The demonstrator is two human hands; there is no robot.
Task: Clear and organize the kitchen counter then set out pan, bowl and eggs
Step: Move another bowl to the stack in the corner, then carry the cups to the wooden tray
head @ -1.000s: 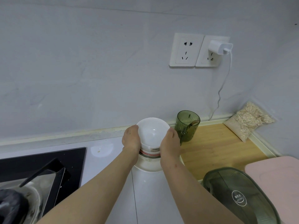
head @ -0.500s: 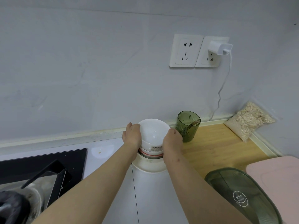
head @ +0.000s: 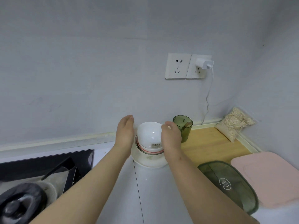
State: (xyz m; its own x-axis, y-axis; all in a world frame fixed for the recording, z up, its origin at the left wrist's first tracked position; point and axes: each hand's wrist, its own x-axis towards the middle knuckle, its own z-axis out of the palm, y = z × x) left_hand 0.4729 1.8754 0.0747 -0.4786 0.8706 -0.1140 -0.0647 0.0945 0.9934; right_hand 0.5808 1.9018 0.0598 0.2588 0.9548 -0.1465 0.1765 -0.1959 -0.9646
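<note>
A stack of white bowls stands on a white plate at the back of the white counter, close to the wall. The top bowl is plain white; one below it has a red rim line. My left hand hovers just left of the stack, fingers straight, apart from the bowls. To the right of the stack is my right hand, fingers relaxed, holding nothing; whether it touches the bowl's rim I cannot tell. No eggs are in view.
A green cup stands right of the bowls on a wooden board. A bag of oats leans in the corner. A green lid and pink board lie at right. The black stove with a dark pot lid is at left.
Both hands have let go of the bowl stack and opened, the left moving out to the left. The stack stays on the plate. The camera has tilted upward a little.
</note>
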